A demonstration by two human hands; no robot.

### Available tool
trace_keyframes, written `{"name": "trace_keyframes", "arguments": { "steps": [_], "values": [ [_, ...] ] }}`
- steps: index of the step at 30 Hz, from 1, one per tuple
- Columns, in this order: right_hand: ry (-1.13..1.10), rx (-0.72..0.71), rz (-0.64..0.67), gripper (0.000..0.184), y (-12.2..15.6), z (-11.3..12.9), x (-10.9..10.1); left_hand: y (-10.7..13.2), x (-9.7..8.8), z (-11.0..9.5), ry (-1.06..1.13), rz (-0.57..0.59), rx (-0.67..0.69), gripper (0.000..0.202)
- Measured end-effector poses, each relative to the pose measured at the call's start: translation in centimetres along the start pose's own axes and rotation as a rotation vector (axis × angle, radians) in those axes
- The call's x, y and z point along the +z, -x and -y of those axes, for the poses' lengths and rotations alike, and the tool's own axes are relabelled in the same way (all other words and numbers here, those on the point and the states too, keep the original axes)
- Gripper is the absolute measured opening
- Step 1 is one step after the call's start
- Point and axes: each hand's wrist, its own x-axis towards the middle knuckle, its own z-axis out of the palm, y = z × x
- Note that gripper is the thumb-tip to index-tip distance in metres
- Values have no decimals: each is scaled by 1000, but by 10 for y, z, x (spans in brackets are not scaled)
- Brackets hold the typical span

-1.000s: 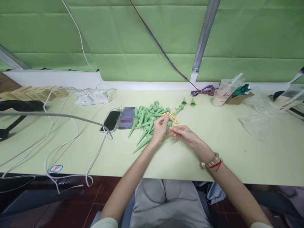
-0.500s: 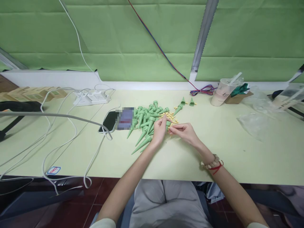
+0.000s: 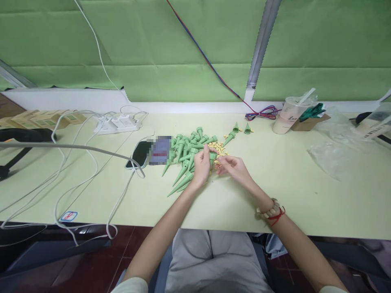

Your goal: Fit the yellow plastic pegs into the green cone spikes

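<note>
My left hand (image 3: 203, 166) is closed around a green plastic spike (image 3: 213, 156), its wide capped end toward my right hand. My right hand (image 3: 233, 167) meets it there, thumb and forefinger pinched at a small yellow plastic piece (image 3: 216, 162); the other fingers curl beneath. A heap of green cone-shaped spikes (image 3: 181, 145) lies left of and behind my left hand. Small yellow pieces (image 3: 217, 147) are strewn just beyond my hands. Farther back lie a single green spike (image 3: 229, 139) and two green conical parts, one of them here (image 3: 247, 129).
A phone (image 3: 139, 154) lies left of the heap, near white cables (image 3: 97, 162) and a power strip (image 3: 117, 124). At the back right stand a drink cup (image 3: 286, 116), a small cardboard box (image 3: 310, 123) and clear plastic bags (image 3: 326, 160). Coiled wire (image 3: 265, 113) rests by the wall.
Both hands stay together at the green spike. The right fingers have shifted slightly, curling more at the spike's wide end. The whole view has moved a little.
</note>
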Motion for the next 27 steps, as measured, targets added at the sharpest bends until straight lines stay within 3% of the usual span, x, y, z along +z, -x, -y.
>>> {"name": "trace_keyframes", "arguments": {
  "steps": [4, 7, 10, 14, 17, 19, 21, 24, 27],
  "values": [
    [-297, 262, 279, 35, 0, 6, -2, 1, -1, -6, -16, 77, 83, 52],
    [-350, 286, 301, 32, 0, 4, -2, 2, -1, -8, -40, 135, 87, 53],
    [-234, 159, 168, 36, -1, -3, 1, 2, 0, -6, -57, 116, 90, 54],
    [70, -161, -40, 27, -3, -11, 1, 1, 2, -3, -36, 63, 31, 54],
    [323, -358, -126, 16, -3, -14, -4, 1, 3, -1, -3, 89, -80, 54],
    [364, -395, -141, 12, -4, -13, -7, 1, 3, -1, 30, 96, -121, 55],
    [269, -303, -107, 13, -5, -11, -8, 1, 3, 0, 65, 74, -130, 56],
    [4, -27, 18, 33, -8, -7, -8, 0, 2, 0, 85, 27, -110, 58],
    [-227, 192, 102, 32, -10, -5, -9, -1, 1, 0, 36, 42, -43, 57]
  ]
}}
